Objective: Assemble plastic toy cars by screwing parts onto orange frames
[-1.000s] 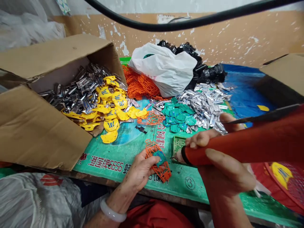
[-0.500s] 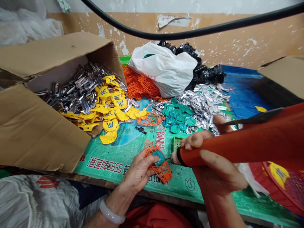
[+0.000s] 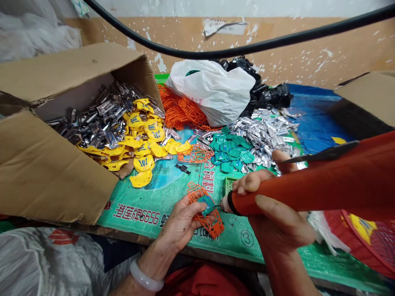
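Observation:
Between the thumb and fingers of my left hand (image 3: 182,220) is an orange plastic lattice frame (image 3: 214,226) with a teal plastic piece (image 3: 206,204) lying on it. My thumb presses on the teal piece. My right hand (image 3: 277,222) is wrapped round a red power screwdriver (image 3: 286,191) with a black ring near its nose. The driver's thin bit points left and meets the edge of the teal piece; whether a screw sits there is too small to tell. A small green basket (image 3: 228,186) stands behind the driver's nose, partly hidden.
A cardboard box (image 3: 55,172) on the left spills yellow parts (image 3: 143,163) and dark shiny pieces. Teal parts (image 3: 230,150), silver parts (image 3: 262,127), orange frames (image 3: 185,113) and a white bag (image 3: 212,86) lie behind. A red mesh basket (image 3: 345,238) stands right. A black hose (image 3: 197,54) hangs across.
The driver and my right hand have shifted very slightly left, toward the teal piece. The hanging hose has swung a little lower. My left hand keeps its place with the frame.

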A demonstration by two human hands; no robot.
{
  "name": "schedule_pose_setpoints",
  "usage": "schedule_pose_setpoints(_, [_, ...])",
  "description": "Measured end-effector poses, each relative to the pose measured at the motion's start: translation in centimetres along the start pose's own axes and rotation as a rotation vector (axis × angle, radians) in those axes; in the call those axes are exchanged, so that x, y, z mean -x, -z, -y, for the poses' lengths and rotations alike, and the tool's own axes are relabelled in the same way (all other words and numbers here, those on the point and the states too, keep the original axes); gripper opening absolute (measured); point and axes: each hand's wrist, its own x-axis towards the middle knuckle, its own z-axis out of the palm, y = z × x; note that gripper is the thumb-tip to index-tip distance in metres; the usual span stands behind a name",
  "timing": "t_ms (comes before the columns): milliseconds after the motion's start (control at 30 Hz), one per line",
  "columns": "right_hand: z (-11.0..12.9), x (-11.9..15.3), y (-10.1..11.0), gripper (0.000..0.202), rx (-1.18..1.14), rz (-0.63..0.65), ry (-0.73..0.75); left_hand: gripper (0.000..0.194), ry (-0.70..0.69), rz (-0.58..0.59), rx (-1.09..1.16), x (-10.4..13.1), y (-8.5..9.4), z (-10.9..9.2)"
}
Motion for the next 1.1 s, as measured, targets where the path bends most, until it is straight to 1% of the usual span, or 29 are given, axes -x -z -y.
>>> schedule_pose_setpoints(300, [0.32,0.15,0.02,0.060,0.068,0.005,0.024,0.037,-0.042,-0.020,-0.007,0.43,-0.64,0.00])
schedule_pose_setpoints(433, [0.01,0.33,0.19,0.060,0.103,0.002,0.027,0.039,-0.053,-0.028,-0.015,0.52,-0.69,0.21])
schedule_pose_setpoints(633, [-0.51,0.60,0.57,0.057,0.191,0.007,-0.001,0.043,-0.049,-0.007,-0.012,0.50,-0.70,0.41])
schedule_pose_setpoints(733, [-0.61,0.66,0.64,0.046,0.228,0.016,0.018,0.042,-0.055,-0.009,-0.017,0.48,-0.72,0.46])
schedule_pose_setpoints(867, [-0.62,0.73,0.57,0.028,0.278,-0.006,0.017,0.041,-0.065,-0.006,-0.032,0.43,-0.76,0.57])
schedule_pose_setpoints(1100, [-0.48,0.72,0.55,0.013,0.349,-0.006,0.031,0.045,-0.073,-0.012,-0.035,0.39,-0.77,0.72])
